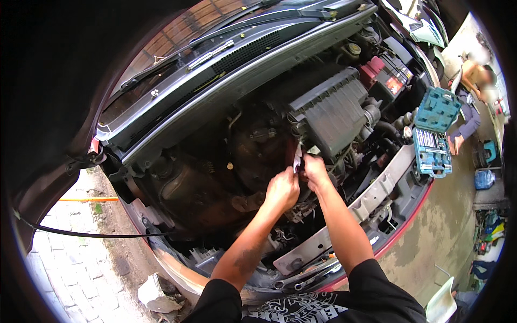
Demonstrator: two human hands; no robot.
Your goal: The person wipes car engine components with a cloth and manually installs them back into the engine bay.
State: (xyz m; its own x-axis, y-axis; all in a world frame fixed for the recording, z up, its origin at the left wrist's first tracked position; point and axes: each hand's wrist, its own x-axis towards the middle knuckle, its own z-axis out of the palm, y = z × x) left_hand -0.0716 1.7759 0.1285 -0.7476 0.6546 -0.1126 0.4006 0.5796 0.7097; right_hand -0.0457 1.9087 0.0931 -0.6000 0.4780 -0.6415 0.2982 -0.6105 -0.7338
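Both my hands are inside the open engine bay of a car, close together beside the black air filter box (331, 110). My left hand (284, 188) is closed, its thumb and fingers pinched at the lower end of a small whitish piece of cloth or paper (298, 155). Just right of it, my right hand (314, 171) is curled shut against the same piece, below the filter box corner. Whether something lies inside that piece is hidden by the fingers. Dark, dirty engine parts (258, 137) surround the hands.
A teal socket set case (431, 148) lies open on the right front edge. Wrenches (301, 282) rest along the front, and a ratchet (212, 55) lies below the windshield. A battery (389, 75) sits back right. A black rod (97, 235) crosses the left. Another person (471, 102) sits far right.
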